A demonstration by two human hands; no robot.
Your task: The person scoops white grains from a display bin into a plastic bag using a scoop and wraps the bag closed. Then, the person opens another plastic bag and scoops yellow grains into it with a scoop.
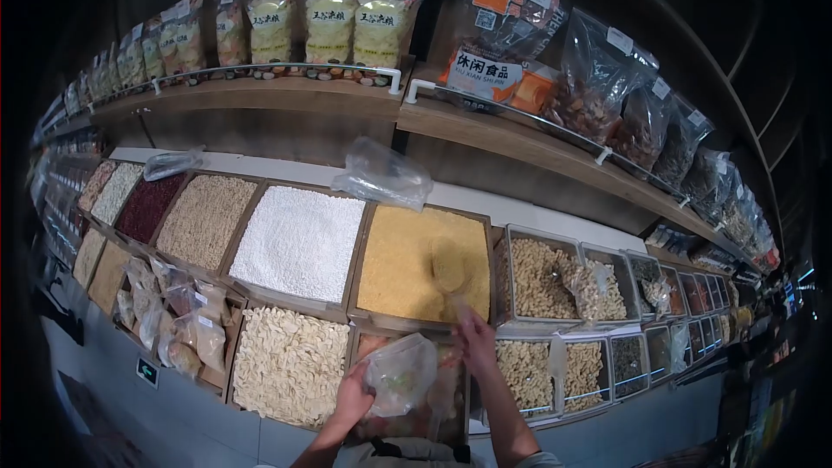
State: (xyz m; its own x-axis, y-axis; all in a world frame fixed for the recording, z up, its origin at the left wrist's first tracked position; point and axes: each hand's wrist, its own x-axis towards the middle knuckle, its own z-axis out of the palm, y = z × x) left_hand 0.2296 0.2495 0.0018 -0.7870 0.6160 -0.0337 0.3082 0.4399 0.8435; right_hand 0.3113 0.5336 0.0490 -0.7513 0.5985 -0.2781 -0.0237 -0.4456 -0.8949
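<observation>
My left hand (355,394) grips the edge of a clear plastic bag (402,373), which hangs over the lower front bin. My right hand (475,342) is closed round the handle of a scoop (449,267). The scoop's bowl is over the bin of yellow grain (399,251) and looks full of the same yellow grain. Whether the bowl touches the grain below is hard to tell. Something light-coloured lies low inside the bag, but I cannot make it out.
White grain (296,243) fills the bin to the left, with pale flakes (286,364) below it. Lidded clear boxes (542,277) stand to the right. A loose plastic bag (383,175) lies behind the yellow grain. Packaged goods line the shelf (520,143) above.
</observation>
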